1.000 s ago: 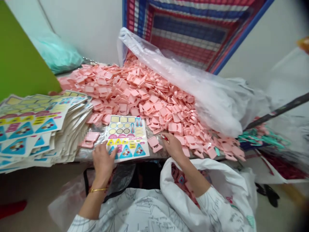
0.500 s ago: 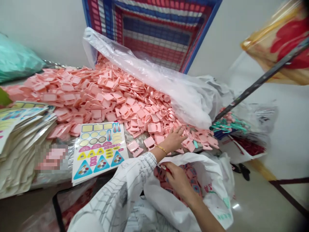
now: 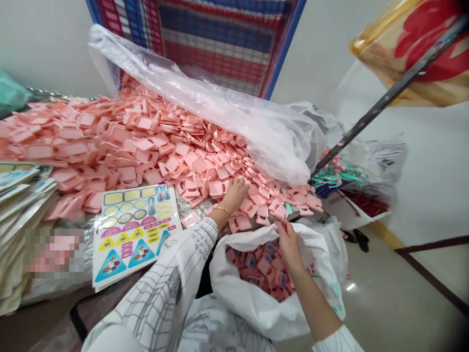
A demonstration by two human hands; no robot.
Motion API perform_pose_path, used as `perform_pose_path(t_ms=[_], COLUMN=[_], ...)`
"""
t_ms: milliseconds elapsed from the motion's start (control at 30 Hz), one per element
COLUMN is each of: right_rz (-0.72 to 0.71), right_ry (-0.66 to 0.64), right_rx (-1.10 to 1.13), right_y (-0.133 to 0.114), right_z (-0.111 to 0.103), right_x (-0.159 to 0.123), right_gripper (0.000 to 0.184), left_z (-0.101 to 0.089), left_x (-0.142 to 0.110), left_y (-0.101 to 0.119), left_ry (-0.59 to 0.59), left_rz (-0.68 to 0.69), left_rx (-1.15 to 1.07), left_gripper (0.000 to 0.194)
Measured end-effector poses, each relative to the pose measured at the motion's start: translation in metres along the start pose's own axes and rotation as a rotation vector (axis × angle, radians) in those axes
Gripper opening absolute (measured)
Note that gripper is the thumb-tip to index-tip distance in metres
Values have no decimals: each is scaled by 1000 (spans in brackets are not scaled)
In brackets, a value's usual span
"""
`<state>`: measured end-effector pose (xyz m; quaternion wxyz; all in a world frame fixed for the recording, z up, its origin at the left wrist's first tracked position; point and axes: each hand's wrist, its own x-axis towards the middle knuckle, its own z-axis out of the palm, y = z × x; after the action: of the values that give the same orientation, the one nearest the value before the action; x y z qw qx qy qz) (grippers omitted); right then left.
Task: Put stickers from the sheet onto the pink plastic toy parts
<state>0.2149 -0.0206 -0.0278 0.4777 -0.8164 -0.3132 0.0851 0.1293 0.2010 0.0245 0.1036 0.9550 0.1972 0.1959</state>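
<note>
My left hand [image 3: 235, 196] rests on the front of a heap of pink plastic pieces [image 3: 198, 166], its fingers bent down among them. What lies under the fingertips is hidden. My right hand [image 3: 288, 239] is closed in a pinch above the right rim of a white woven sack [image 3: 234, 303]. A small reddish thing [image 3: 285, 222] shows at its fingertips, too small to name. Inside the sack lie many pink pieces [image 3: 262, 266], some bearing blue stickers. Left of my left forearm is a stack of printed sticker sheets [image 3: 137, 225].
Clear plastic sheeting [image 3: 220, 105] covers the back of the heap. A dark pole [image 3: 388, 95] slants across the right side. More paper sheets [image 3: 22, 220] are stacked at the left. A box of dark red pieces [image 3: 370, 205] stands beyond the sack.
My left hand, spread over the pieces before, has drawn its fingers in. My right hand has moved up and right from over the sack's opening to its rim. The view has shifted.
</note>
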Motion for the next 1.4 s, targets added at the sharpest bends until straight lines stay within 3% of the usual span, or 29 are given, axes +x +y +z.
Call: perform_pose_path(t_ms=[100, 267, 367, 467, 567, 633, 700, 833, 900, 1000, 1100, 1200, 1267, 1400], right_rz=[83, 99, 80, 33, -1, -2, -10, -69, -75, -44, 21, 62, 0, -312], right_ry=[1, -25, -35, -55, -71, -157, -290, -528, -637, -773, -875, -1007, -1108, -1289], right_rx=[177, 263, 258, 236, 202, 237, 319, 425, 465, 510, 504, 462, 417, 259], right_y=[3, -3, -14, -32, -58, -82, -110, -157, -171, -182, -186, -189, -192, -201], right_z=[2, -1, 0, 4, 13, 23, 37, 72, 86, 101, 110, 114, 114, 118], right_x=[-8, -5, -10, -23, -37, -45, -50, -57, -62, -72, -81, -87, -89, -95], right_gripper=[49, 46, 44, 46, 46, 46, 50, 51, 44, 38, 42, 44, 38, 23], left_z=[-10, -32, -56, -84, -106, -114, -116, -117, -119, -120, -118, -115, -115, -119], left_x=[-9, -23, -36, -59, -94, -122, -151, -199, -217, -238, -257, -277, -292, -323], left_y=[-15, -34, -51, -67, -70, -60, -43, -10, -3, -3, -7, -6, -1, 12], left_ry=[35, 126, 281, 519, 688, 682, 602, 455, 423, 497, 551, 507, 475, 341], left_rz=[-25, -106, -197, -392, -628, -707, -737, -817, -831, -858, -911, -945, -956, -946], left_rx=[-57, -149, -295, -590, -1091, -1477, -1784, -2097, -2141, -2167, -2165, -2119, -2044, -1780], left_gripper=[37, 39, 34, 25, 24, 27, 29, 29, 29, 29, 31, 37, 36, 30])
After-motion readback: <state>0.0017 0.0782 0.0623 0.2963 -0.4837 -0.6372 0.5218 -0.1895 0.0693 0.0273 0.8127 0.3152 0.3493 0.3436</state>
